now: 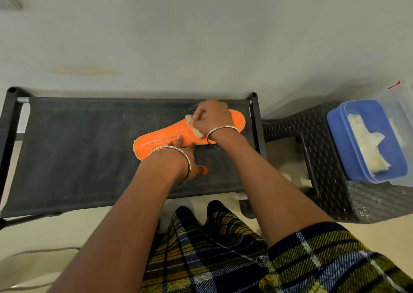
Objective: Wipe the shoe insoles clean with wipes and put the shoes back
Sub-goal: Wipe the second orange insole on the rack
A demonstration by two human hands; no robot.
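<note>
Two bare hands work on the sagging black fabric shelf (73, 149) of a rack with round black corner posts. The cloth stretches dull and dusty well out to the left of the left hand.

The left hand (185, 158) lies flat. Its straight fingers press on the near edge of the orange insole (147, 146) and its thumb is spread on the fabric, gripping nothing. A thin metal bangle (188, 165) circles that wrist.

The insole is a long, smooth, foot-shaped slab with dark printed lettering and a frayed pale rim. It lies flat on the shelf, slanting from just left of the left hand's fingers up and away under the right hand.

The right hand (212, 116) is beyond and to the right of the left one. Its fingers are curled tight around a crumpled, cream-coloured wipe (197, 133), holding it against the insole's middle. Soft folds of the wipe bulge out on both sides of the fist. A second bangle (221, 128) sits on this wrist.

Well to the right of the right hand stands a dark plastic stool (312, 149) moulded in a woven, basket-like pattern. On it rests a rounded rectangular blue tub (342, 136) holding a limp heap of pale wipes (366, 145). A clear plastic box (400, 105) sits against the tub's far side.

Below both forearms hangs coarse plaid cloth (223, 259) in yellow, navy and white.
</note>
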